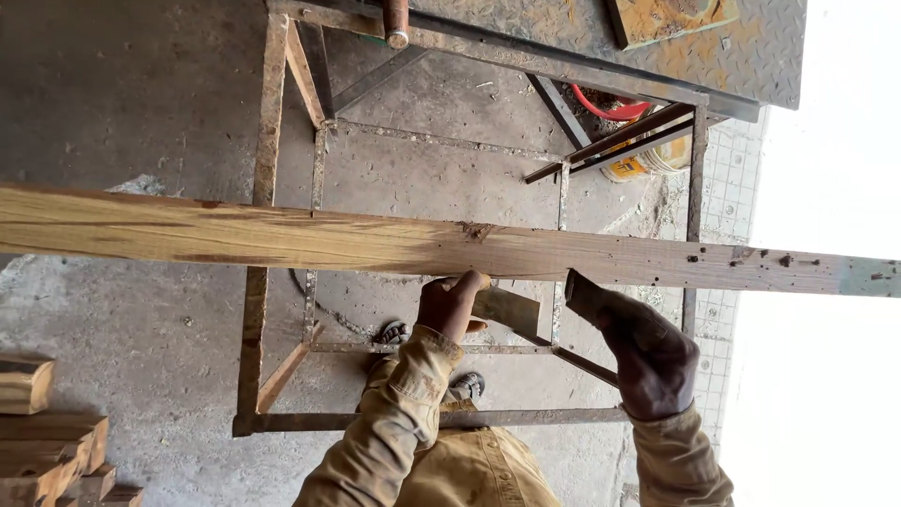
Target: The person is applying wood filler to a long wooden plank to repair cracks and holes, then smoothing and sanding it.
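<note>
Holding a long plank (394,246) across the view, you have it lying level over a rusty steel frame (266,282), its ends running out of sight to left and right. The plank shows pale yellow grain on the left, grey weathered wood on the right, a knot near the middle and several small dark holes toward the right end.

Your left hand (450,305) is closed on the plank's near edge, fingers curled up over it, about mid-length. Your right hand (648,361) is shut around a flat dark tool (584,293), whose tip sits at the plank's lower edge; what kind of tool it is cannot be told. A short wooden piece (507,310) lies between the two hands, just under the plank; whether the left hand touches it cannot be told. Both sleeves are tan.

Under the frame, the concrete floor (141,103) is grey and stained. A sandalled foot (392,331) shows below the plank, near your left hand. Cut wooden blocks (47,441) are stacked at lower left. At the top, a chequer-plate sheet (563,28) rests on the frame, with a red basin (610,105) and a yellow-and-white bucket (648,161) beneath it.
</note>
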